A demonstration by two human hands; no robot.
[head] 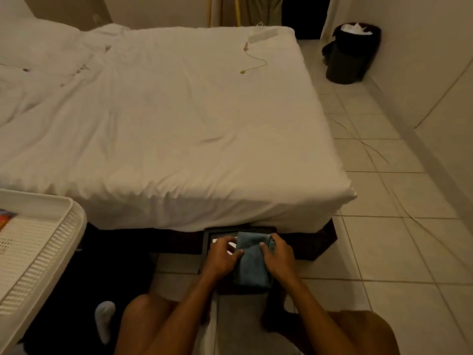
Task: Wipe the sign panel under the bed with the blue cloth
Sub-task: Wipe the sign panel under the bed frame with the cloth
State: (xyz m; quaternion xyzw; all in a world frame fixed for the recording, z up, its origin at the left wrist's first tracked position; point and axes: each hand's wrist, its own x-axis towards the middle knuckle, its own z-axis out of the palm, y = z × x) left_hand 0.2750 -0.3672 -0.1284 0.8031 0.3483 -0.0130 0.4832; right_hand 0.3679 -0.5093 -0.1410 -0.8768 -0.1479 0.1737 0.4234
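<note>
The blue cloth is folded into a long strip and lies over a dark-framed sign panel that sticks out from under the bed's near edge onto the floor. My left hand grips the cloth's left edge, fingers curled over a pale part of the panel. My right hand holds the cloth's right edge, thumb on top. Most of the panel is hidden beneath the cloth, my hands and the bed.
A white slatted basket stands at the left. A black bin sits by the far right wall. A thin cable lies on the sheet. Pale tiled floor stretches to the right. My knees fill the bottom of the view.
</note>
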